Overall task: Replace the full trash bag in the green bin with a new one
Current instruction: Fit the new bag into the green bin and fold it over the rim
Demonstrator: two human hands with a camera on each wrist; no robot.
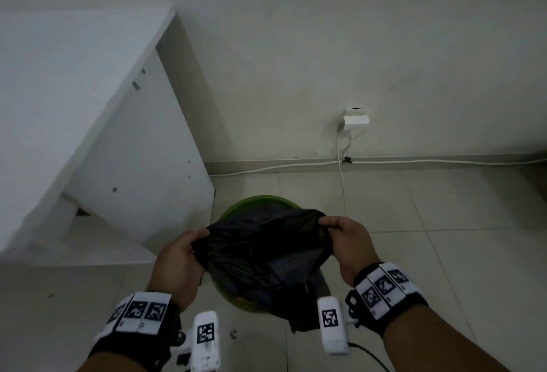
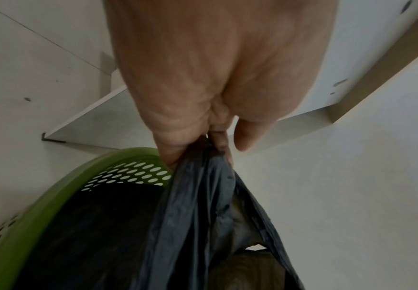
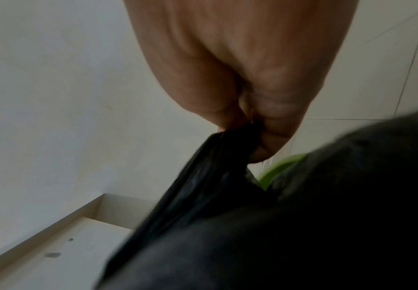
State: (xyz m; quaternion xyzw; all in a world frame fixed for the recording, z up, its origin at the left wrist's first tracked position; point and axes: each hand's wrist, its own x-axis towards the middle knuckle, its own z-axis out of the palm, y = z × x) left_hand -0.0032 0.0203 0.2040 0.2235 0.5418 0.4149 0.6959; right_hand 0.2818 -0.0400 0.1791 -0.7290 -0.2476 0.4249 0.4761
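Note:
A round green bin (image 1: pixel 254 203) with a perforated wall (image 2: pixel 133 172) stands on the tiled floor below me. A black trash bag (image 1: pixel 260 250) is stretched over its mouth between my two hands. My left hand (image 1: pixel 195 241) pinches the bag's left edge (image 2: pixel 202 157) with curled fingers. My right hand (image 1: pixel 328 225) pinches the right edge (image 3: pixel 240 137) the same way. The bag (image 3: pixel 302 225) hides most of the bin's inside, and only a strip of green rim (image 3: pixel 282 166) shows in the right wrist view.
A white cabinet (image 1: pixel 88 123) stands close on the left of the bin. The wall behind carries a socket with a white adapter (image 1: pixel 355 120), and a white cable (image 1: pixel 342 182) runs down and along the skirting. Grey floor tiles (image 1: pixel 429 253) lie to the right.

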